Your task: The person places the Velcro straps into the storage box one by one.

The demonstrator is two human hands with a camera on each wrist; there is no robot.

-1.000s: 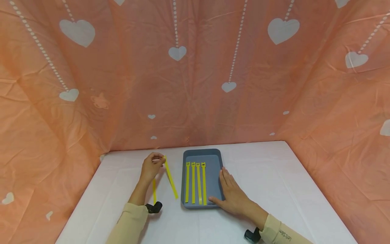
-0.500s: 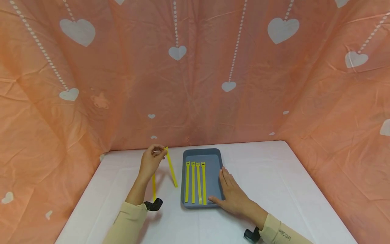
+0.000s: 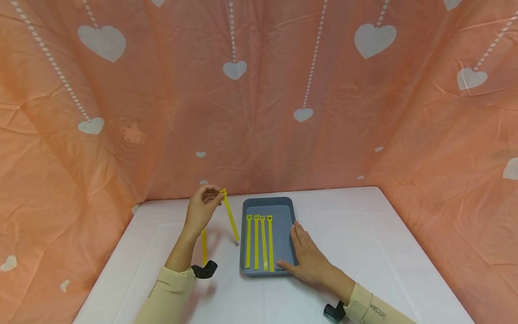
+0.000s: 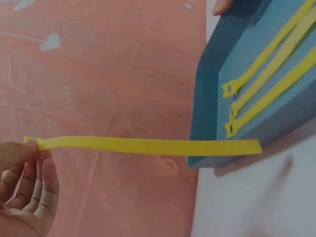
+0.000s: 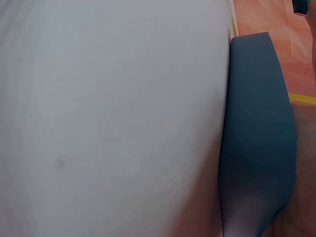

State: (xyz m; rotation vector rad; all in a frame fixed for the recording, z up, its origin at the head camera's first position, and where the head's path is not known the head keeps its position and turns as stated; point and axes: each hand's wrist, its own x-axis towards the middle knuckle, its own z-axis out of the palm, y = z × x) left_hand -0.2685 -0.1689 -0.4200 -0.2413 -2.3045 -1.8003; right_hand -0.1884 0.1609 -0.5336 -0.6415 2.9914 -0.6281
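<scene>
My left hand point(image 3: 201, 210) pinches one end of a yellow strap point(image 3: 229, 217) between thumb and fingertips and holds it above the white table point(image 3: 364, 234); the strap point(image 4: 148, 145) hangs free beside the tray. A second yellow strap point(image 3: 204, 247) lies on the table under my left forearm. The blue-grey tray point(image 3: 285, 204) holds several yellow straps point(image 3: 259, 242) side by side. My right hand point(image 3: 308, 256) rests flat, fingers straight, on the tray's right rim. The right wrist view shows only the tray's wall point(image 5: 256, 133) and the table.
An orange cloth with white hearts point(image 3: 259, 90) walls in the table at the back and both sides. Black wrist camera mounts point(image 3: 204, 270) sit at my cuffs. The table's right half point(image 3: 384, 252) is bare white.
My left hand has lifted the pinched strap upward and slightly right; its lower end has left the table and now hangs by the tray. The right hand has stayed put.
</scene>
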